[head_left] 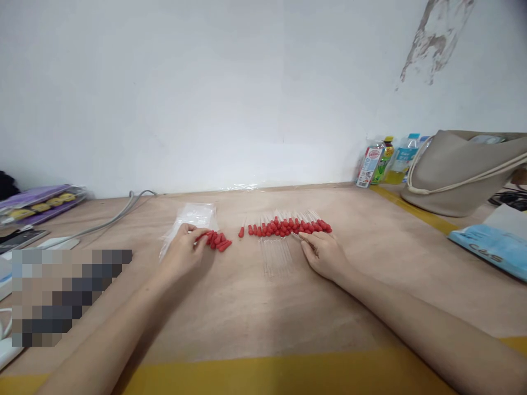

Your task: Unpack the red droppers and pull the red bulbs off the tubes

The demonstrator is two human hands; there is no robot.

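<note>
Red droppers between two busy hands

On the left, a clear plastic bag [200,213] lies flat on the table [247,318], behind the left hand [187,247]. That hand is nearly closed, thumb and fingers pinching at the left end of a small bunch of red droppers [217,240]; how many it grips I cannot tell.

Just right of the bunch, a lone dropper [241,232] lies apart. Next comes a long, crowded row of droppers [302,226], red ends together, some clear stems pointing to the wall and others toward the person.

At the row's near edge, the right hand [325,252] is curled, grasping a slim tool [295,235] whose tip reaches the red ends; whether it touches one is too small to tell.

The step in hand looks like separating and arranging the droppers. The next move seems to call for a light pinch and a steady tip, without disturbing neighbouring stems.
</note>
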